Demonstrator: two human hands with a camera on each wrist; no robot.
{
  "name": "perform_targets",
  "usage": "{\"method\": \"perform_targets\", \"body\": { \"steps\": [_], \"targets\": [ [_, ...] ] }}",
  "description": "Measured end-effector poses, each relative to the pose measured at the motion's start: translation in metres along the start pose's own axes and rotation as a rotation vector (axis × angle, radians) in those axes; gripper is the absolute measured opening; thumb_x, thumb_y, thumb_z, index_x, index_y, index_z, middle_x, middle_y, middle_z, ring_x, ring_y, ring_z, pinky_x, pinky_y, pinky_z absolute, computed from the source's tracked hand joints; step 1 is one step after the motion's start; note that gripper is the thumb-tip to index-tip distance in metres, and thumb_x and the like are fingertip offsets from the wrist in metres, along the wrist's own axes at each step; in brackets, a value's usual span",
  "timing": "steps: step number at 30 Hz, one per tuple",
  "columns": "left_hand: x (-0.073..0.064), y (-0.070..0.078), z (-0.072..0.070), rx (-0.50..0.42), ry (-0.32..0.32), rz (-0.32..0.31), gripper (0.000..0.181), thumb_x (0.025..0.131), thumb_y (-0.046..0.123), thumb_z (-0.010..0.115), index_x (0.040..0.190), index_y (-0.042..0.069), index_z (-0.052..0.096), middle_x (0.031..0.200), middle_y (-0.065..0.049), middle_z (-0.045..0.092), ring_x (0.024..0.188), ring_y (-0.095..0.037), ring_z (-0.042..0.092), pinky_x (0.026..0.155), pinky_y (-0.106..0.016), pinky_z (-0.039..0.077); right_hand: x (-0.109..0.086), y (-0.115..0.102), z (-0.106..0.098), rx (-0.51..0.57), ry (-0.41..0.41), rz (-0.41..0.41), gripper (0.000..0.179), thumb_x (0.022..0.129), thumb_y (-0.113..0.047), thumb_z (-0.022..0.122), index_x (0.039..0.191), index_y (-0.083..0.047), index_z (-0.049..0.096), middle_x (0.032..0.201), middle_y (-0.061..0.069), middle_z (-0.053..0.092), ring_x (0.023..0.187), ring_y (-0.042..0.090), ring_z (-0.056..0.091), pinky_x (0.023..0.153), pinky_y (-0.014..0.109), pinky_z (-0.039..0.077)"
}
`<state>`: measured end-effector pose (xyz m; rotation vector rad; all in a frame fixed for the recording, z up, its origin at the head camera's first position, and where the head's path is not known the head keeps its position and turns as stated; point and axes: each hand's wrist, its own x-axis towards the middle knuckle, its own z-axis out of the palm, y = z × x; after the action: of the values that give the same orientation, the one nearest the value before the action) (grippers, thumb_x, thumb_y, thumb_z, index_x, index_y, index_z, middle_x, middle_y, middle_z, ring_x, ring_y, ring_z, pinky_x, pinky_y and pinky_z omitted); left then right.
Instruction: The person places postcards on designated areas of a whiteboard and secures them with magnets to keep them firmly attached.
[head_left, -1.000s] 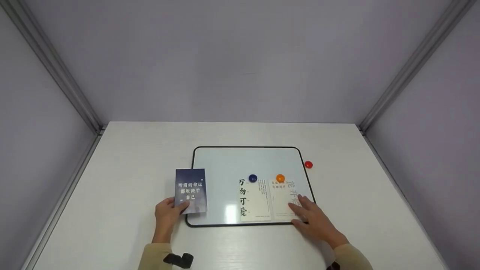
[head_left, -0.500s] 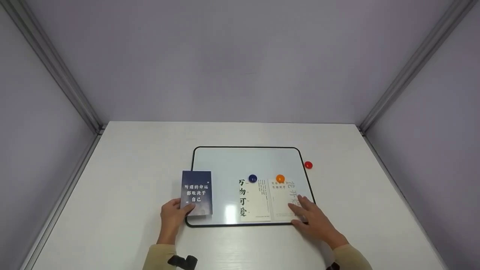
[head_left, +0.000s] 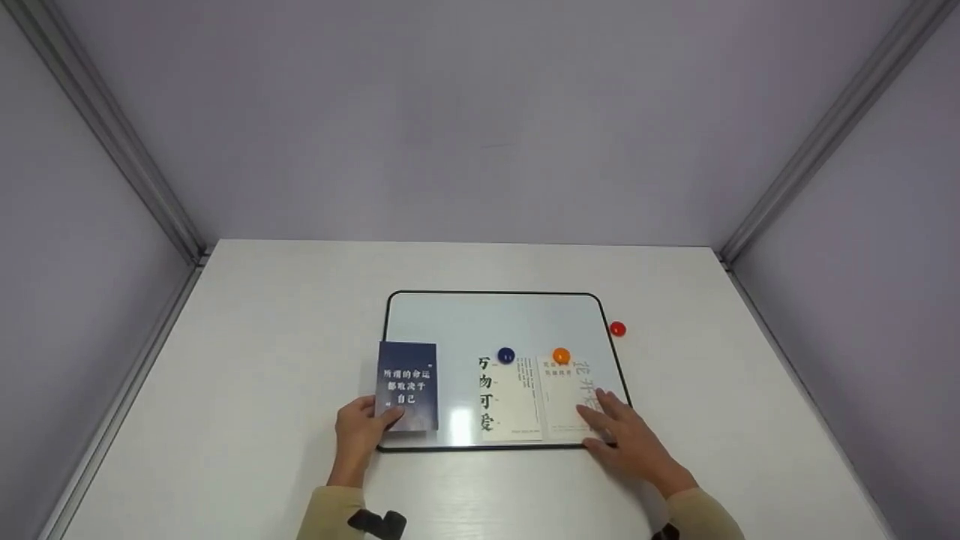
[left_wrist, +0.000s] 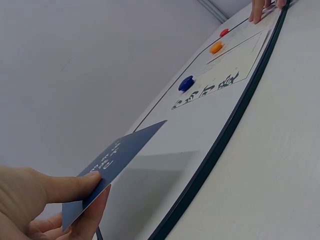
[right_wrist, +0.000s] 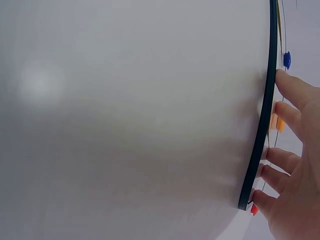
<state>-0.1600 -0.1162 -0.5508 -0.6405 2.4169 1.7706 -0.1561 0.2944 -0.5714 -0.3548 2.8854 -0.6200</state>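
My left hand (head_left: 364, 431) pinches a dark blue card (head_left: 409, 375) with white lettering by its lower left, thumb on top and fingers beneath. The left wrist view has the card (left_wrist: 125, 152) tilted above the whiteboard (left_wrist: 207, 117), its shadow on the surface below. Two pale printed cards lie side by side on the board: a left card (head_left: 514, 412) under a blue round magnet (head_left: 506, 355), and a right card (head_left: 559, 397) under an orange magnet (head_left: 561, 356). My right hand (head_left: 626, 439) rests with spread fingers on the right card and the board's lower right corner.
A red round magnet (head_left: 617, 328) sits just outside the right edge of the black-framed whiteboard (head_left: 480, 292). The board lies on a white table (head_left: 262, 337), with grey walls (head_left: 480, 135) at the back and both sides.
My left hand has carried the dark blue card to the right, from the board's left edge to further over its surface. The right hand has stayed in place.
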Motion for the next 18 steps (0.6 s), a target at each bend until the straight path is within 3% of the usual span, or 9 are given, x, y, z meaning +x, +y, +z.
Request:
{"method": "perform_targets", "body": {
  "steps": [18],
  "targets": [
    [-0.004,-0.002,0.019,0.043,0.005,0.041,0.045,0.080,0.011,0.076,0.114,-0.014,0.059,0.112,-0.030,0.068,0.103,-0.039,0.068,0.091,-0.044,0.055,-0.001,-0.001,-0.001,0.000,0.006,-0.002,0.054,0.088,-0.038,0.066,0.138,-0.025,0.053,0.158,0.014,0.032,0.147,0.040,0.026,0.116,0.060,0.029]
  ]
}}
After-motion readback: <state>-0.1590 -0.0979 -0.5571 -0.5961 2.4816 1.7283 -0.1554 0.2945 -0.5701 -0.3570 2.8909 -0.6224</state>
